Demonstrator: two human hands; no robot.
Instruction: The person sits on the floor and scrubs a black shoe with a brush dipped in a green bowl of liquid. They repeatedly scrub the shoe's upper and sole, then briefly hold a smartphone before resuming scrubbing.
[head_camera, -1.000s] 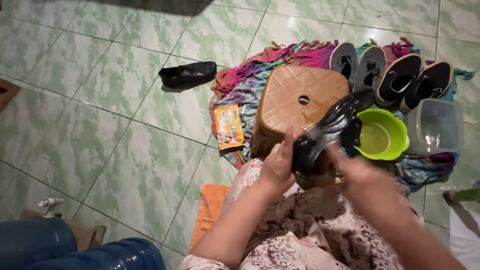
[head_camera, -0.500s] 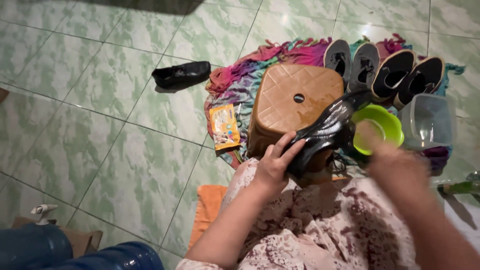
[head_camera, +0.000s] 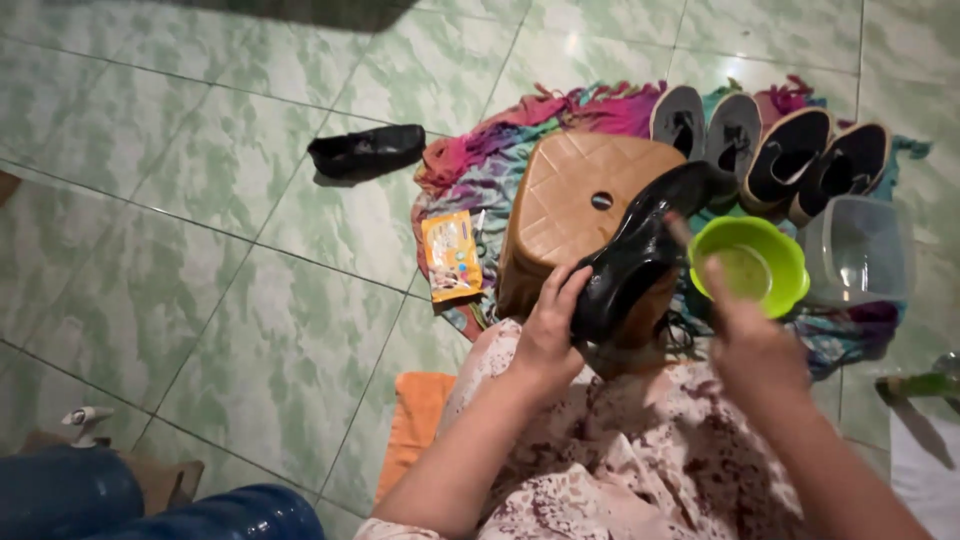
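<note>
My left hand (head_camera: 549, 328) grips the heel end of a shiny black shoe (head_camera: 640, 245), held tilted above a brown plastic stool (head_camera: 570, 205). My right hand (head_camera: 748, 338) is to the right of the shoe, fingers closed around a small brush-like thing whose tip touches the shoe's side; it is blurred. Just beyond that hand sits a green bowl (head_camera: 785, 262).
A colourful fringed cloth (head_camera: 490, 170) lies under the stool, with two pairs of shoes (head_camera: 770, 145) along its far edge and a clear plastic tub (head_camera: 860, 250) at right. Another black shoe (head_camera: 367, 150) lies on the green tiled floor. An orange packet (head_camera: 452, 255) and an orange cloth (head_camera: 420, 425) are nearby.
The shoe has been tilted up and shifted slightly left. My right hand has dropped from the shoe's upper part toward the lower right, near the green bowl.
</note>
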